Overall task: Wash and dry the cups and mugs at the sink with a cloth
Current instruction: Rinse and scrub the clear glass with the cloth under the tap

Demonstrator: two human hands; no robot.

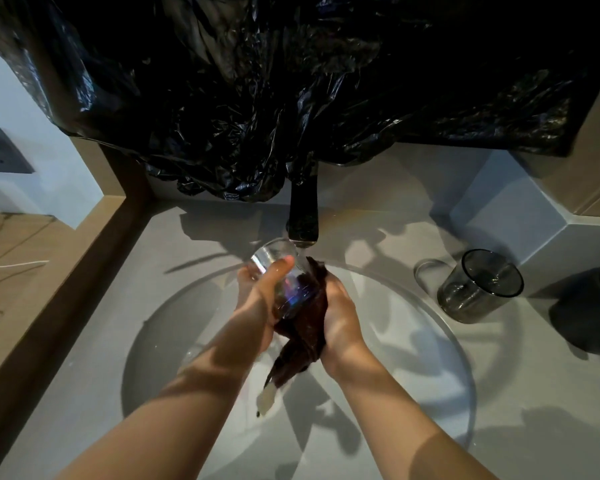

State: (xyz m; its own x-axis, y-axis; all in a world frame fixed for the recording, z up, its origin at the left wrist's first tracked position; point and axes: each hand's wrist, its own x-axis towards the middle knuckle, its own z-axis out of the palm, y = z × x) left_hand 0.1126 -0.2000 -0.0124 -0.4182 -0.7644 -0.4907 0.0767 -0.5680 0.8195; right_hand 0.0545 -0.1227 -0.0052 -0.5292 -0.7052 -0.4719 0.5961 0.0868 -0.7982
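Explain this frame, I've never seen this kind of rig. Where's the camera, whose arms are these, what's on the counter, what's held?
There is no machine here. A person works with bare hands, and the single picture comes from a wide-angle camera worn on their head, looking down at a round sink under a dark faucet. The left hand grips a clear glass, tilted just below the spout. The right hand holds a dark brown cloth against the glass, fingers curled round the fabric. On the counter to the right stand a smoked glass mug and a black mug, the latter partly cut off by the picture's edge. Crinkled black plastic sheeting hangs behind the faucet.
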